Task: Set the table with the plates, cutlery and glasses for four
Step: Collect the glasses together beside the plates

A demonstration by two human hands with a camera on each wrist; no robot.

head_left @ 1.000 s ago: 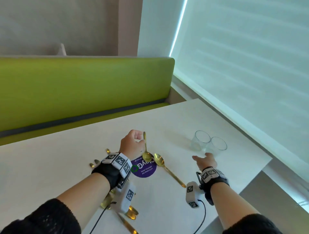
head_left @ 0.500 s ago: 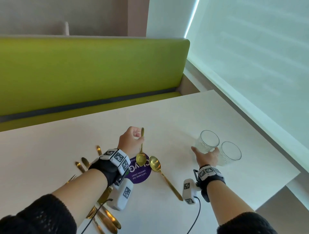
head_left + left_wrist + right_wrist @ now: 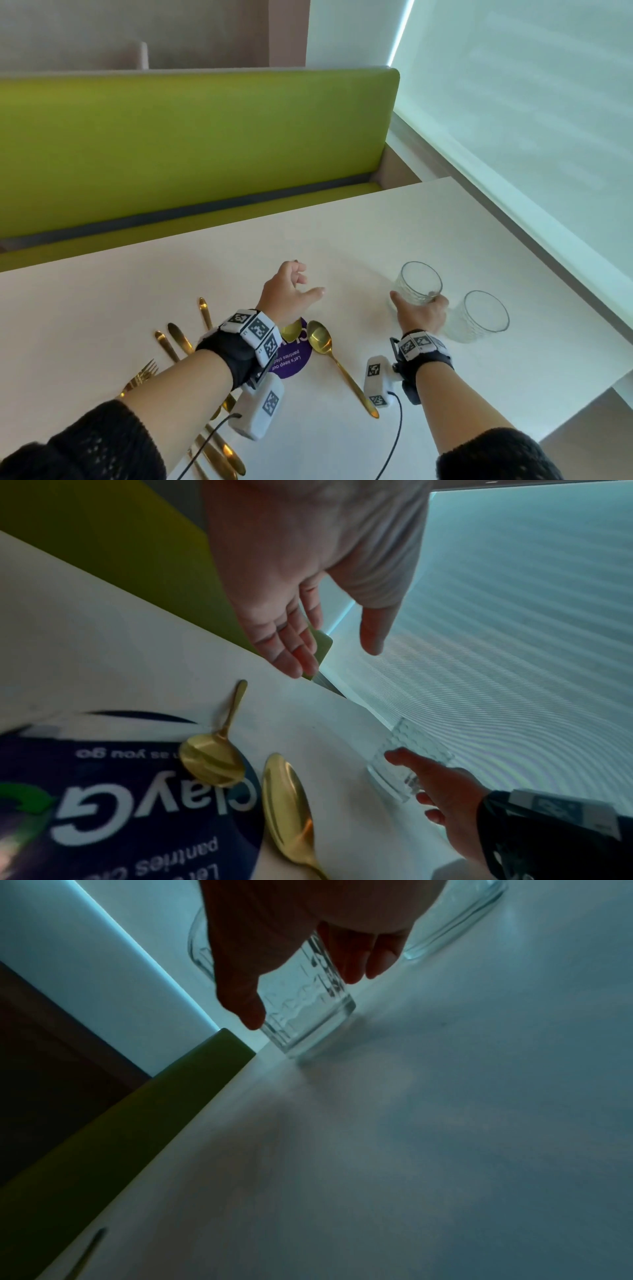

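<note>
My left hand (image 3: 308, 282) hovers with its fingers spread and holds nothing (image 3: 335, 658). Just below it a small gold spoon (image 3: 212, 761) lies on the white table (image 3: 342, 240), its bowl (image 3: 291, 329) on a purple round sticker (image 3: 291, 363). A larger gold spoon (image 3: 320, 339) lies beside it to the right. My right hand (image 3: 416, 301) grips a clear patterned glass (image 3: 416, 281) from the side, thumb on the left and fingers on the right (image 3: 304, 996). The glass (image 3: 308, 1015) is near the tabletop. A second glass (image 3: 479, 318) stands just right of it.
More gold cutlery, knives (image 3: 178, 339) and a fork (image 3: 144, 373), lies at the near left, partly under my left arm. A green bench (image 3: 171, 154) runs along the table's far side. A window blind (image 3: 513, 102) closes off the right. The table's right edge is near the glasses.
My left hand has let go of the small spoon, which now lies on the table, and has opened. My right hand has reached the nearer glass and closed round it.
</note>
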